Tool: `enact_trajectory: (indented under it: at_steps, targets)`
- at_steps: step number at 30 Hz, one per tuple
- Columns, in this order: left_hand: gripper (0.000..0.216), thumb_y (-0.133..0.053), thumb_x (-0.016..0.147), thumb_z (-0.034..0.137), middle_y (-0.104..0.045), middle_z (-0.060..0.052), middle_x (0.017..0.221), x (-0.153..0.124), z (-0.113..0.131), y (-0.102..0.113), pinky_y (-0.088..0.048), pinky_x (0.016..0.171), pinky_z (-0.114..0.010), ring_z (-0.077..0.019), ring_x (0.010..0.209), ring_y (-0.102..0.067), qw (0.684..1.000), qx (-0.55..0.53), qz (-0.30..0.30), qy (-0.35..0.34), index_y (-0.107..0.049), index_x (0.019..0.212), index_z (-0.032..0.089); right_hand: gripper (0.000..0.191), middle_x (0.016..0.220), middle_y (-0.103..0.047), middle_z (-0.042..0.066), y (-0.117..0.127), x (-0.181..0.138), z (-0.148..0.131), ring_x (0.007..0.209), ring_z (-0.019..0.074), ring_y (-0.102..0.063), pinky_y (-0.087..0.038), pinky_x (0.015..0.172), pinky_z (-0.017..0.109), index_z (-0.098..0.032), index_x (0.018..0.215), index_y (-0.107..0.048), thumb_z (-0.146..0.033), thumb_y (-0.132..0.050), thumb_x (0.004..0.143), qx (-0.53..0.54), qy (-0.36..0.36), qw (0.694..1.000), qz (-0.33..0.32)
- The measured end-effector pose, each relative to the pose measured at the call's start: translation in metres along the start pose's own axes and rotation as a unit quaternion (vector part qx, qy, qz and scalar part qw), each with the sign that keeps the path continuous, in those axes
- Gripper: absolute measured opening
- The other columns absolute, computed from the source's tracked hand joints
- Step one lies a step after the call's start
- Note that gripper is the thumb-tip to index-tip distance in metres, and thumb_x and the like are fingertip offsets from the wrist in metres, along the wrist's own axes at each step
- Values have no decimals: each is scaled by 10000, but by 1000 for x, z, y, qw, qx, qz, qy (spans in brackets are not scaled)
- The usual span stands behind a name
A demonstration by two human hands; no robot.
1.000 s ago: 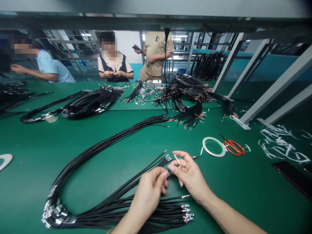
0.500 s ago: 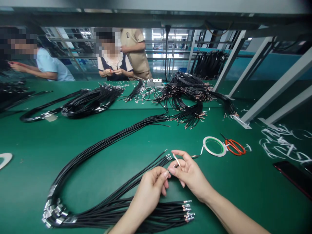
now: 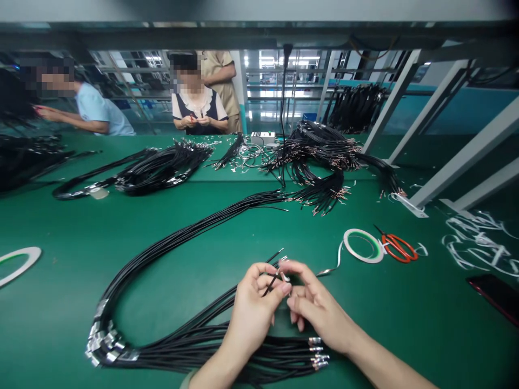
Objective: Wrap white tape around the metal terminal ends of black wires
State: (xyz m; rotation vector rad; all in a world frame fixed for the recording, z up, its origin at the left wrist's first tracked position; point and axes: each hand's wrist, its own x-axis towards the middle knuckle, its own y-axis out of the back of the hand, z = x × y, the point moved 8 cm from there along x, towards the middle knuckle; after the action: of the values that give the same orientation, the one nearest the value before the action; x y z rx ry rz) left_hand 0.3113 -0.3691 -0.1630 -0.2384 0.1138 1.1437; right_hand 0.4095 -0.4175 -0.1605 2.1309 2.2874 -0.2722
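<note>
My left hand [image 3: 255, 308] pinches a thin black cable [image 3: 270, 284] close to its tip. At that tip, the fingers of my right hand [image 3: 318, 305] close around a small white strip of tape [image 3: 285, 277], partly hidden by the fingertips. The two hands nearly touch. Below and behind them runs a bundle of black cables [image 3: 162, 244], bent in a U on the green table. Silvery wraps [image 3: 106, 344] sit at its bend, and metal terminals [image 3: 318, 356] show on the near ends.
Right of my hands lie a tape roll [image 3: 347, 249] with its loose tail, orange-handled scissors [image 3: 391, 239], white strips [image 3: 480, 240] and a dark phone [image 3: 492, 297]. More cable piles [image 3: 320, 143] lie at the back, beside metal posts [image 3: 458, 135]. Co-workers [image 3: 198, 108] are across the table.
My right fingers have come down with the tape strip onto the cable tip, and the hands are closer together. The whole view has shifted slightly, so things appear further right.
</note>
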Motion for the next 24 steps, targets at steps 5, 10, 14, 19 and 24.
enact_trajectory:
  at_steps: [5, 10, 14, 19, 24]
  targets:
    - [349, -696, 729, 279, -624, 50, 595, -1, 2, -7, -304, 270, -105, -54, 355, -472, 999, -14, -33, 9, -399, 897, 206, 520, 1214, -502, 63, 11, 5, -8, 581, 88, -581, -499, 512, 266, -373, 1351, -345, -241, -507, 875, 26, 35, 998, 38]
    - [308, -662, 765, 278, -628, 56, 624, -1, 0, -6, -265, 280, -112, -29, 318, -397, 1000, 4, -31, -3, -372, 852, 222, 189, 677, -609, -1, 11, 8, 1, 542, 96, -552, -453, 504, 215, -186, 990, -607, -331, -567, 875, 34, 23, 998, 45]
    - [255, -654, 777, 249, -628, 40, 701, -3, 3, -4, -347, 384, -134, -64, 470, -528, 998, 36, -22, -40, -405, 820, 217, 213, 689, -606, 1, 14, 10, 3, 535, 89, -539, -421, 437, 175, -170, 889, -594, -380, -585, 860, 61, 7, 996, 62]
    - [264, -699, 743, 258, -592, 5, 880, -4, 18, 2, -420, 524, -186, -102, 655, -570, 986, 121, -2, -115, -558, 962, 213, 248, 646, -586, -15, 19, 9, 1, 502, 74, -505, -392, 407, 148, -169, 890, -588, -414, -579, 857, 50, 4, 996, 73]
    - [110, -605, 831, 246, -594, -23, 848, -6, 35, 2, -448, 714, -251, -159, 824, -578, 959, 199, -6, -203, -688, 894, 209, 251, 523, -559, -44, 14, 7, 2, 418, 52, -441, -367, 414, 147, -163, 868, -577, -413, -553, 875, 43, -12, 998, 33]
